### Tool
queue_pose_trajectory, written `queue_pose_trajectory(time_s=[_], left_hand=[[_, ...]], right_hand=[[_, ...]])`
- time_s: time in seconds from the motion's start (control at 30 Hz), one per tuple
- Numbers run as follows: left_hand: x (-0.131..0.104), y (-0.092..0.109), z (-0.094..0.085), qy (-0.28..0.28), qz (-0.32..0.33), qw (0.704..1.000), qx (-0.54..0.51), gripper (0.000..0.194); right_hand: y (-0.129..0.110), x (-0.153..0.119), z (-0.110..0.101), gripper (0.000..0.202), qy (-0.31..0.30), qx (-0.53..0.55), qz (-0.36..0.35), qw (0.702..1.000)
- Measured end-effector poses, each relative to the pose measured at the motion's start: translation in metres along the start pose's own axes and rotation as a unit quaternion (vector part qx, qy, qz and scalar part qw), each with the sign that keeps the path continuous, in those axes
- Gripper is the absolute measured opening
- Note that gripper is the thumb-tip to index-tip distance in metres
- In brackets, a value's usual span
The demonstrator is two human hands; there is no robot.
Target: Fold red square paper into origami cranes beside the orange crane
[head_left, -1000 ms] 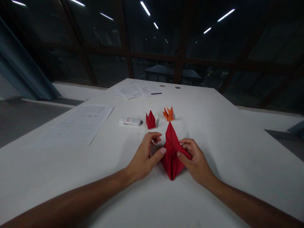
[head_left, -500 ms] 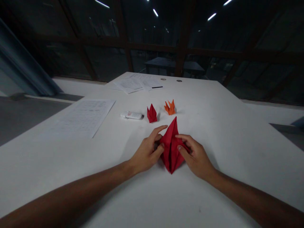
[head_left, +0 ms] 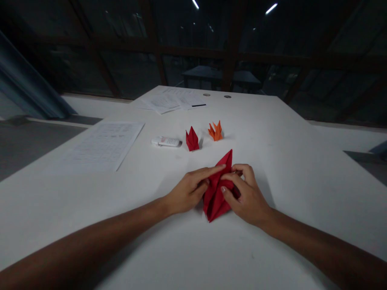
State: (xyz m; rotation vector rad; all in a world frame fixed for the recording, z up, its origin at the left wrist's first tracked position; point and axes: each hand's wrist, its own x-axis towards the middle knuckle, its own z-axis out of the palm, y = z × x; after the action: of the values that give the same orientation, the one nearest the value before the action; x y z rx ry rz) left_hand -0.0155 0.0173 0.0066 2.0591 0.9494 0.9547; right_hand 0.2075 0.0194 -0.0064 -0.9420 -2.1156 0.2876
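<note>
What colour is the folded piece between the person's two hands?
The folded piece is red; it shows best in the head view.

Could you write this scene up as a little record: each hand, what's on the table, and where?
Left hand: one finger extended across the large, red, folded paper
Right hand: thumb and fingers at that paper's right side
Beyond: small, red, folded-paper figure; small, orange, spiky folded-paper figure to its right
Farther left: white, oblong, printed object; printed white sheet
Surface: white table
</note>
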Motion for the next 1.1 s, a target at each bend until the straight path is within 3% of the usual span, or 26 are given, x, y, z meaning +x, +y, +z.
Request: queue_pose_trajectory(time_s=[0.17,0.4,0.6,1.1], left_hand=[[-0.0015,0.0024,0.0022,-0.018,-0.027,0.999,0.002,0.074],[0.0002,0.0001,0.0034,-0.012,-0.031,0.999,-0.036,0.066],[0.0008,0.0010,0.0036,-0.013,-0.039,0.997,-0.069,0.058],[0.0018,-0.0074,0.0036,-0.031,-0.072,0.986,-0.147,0.041]], right_hand=[[-0.0003,0.0026,-0.0013,0.023,0.003,0.006,0.021,1.000],[0.0001,0.0060,0.0002,0.033,-0.031,-0.002,0.066,0.997],[-0.0020,0.0070,-0.0015,0.030,-0.043,-0.015,0.091,0.995],[-0.0004,0.0076,-0.0021,0.031,-0.078,-0.020,0.097,0.992]])
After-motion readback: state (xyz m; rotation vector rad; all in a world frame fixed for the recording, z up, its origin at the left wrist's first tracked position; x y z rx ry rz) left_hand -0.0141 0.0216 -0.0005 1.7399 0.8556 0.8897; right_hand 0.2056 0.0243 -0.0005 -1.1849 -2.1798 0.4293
